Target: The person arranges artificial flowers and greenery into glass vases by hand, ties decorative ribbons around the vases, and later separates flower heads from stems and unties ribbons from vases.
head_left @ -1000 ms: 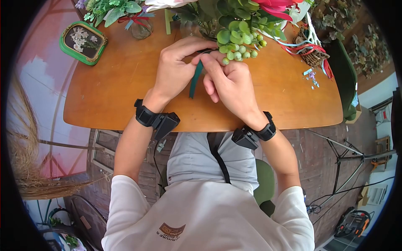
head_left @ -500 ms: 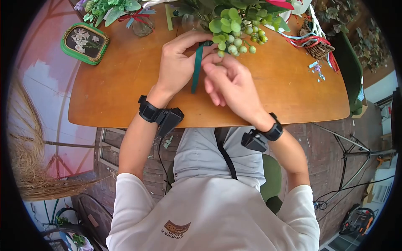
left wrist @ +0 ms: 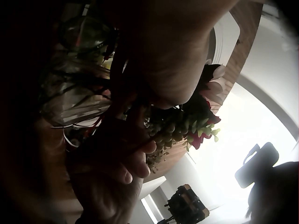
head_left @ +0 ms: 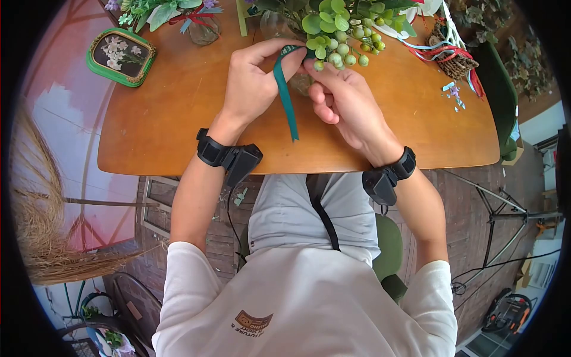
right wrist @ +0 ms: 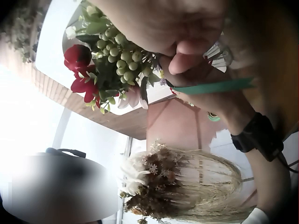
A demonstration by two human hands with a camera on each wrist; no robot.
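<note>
A dark green ribbon [head_left: 286, 101] loops over my left hand's fingers, its loose end hanging toward the table's front edge. My left hand [head_left: 250, 80] pinches the ribbon near the top, just under the bouquet. My right hand [head_left: 354, 107] is beside it, thumb and forefinger pinching the ribbon below the green berries [head_left: 342, 52], other fingers curled. The pinch is partly hidden by leaves. In the right wrist view the ribbon [right wrist: 210, 87] stretches across the left hand, beside red flowers [right wrist: 79, 70] of the bouquet. A clear glass vase [left wrist: 74, 95] shows dimly in the left wrist view.
On the wooden table [head_left: 178, 137], a green-framed flower picture [head_left: 121, 58] lies at left, near a small vase [head_left: 204, 31] tied with ribbon. At right are a wicker basket [head_left: 449, 56] with ribbons and small scraps [head_left: 455, 95]. Dried grass [head_left: 41, 226] hangs at far left.
My right hand has shifted right and its thumb and forefinger have come together at the ribbon below the berries. The ribbon's tail now loops over the left fingers and slants further right.
</note>
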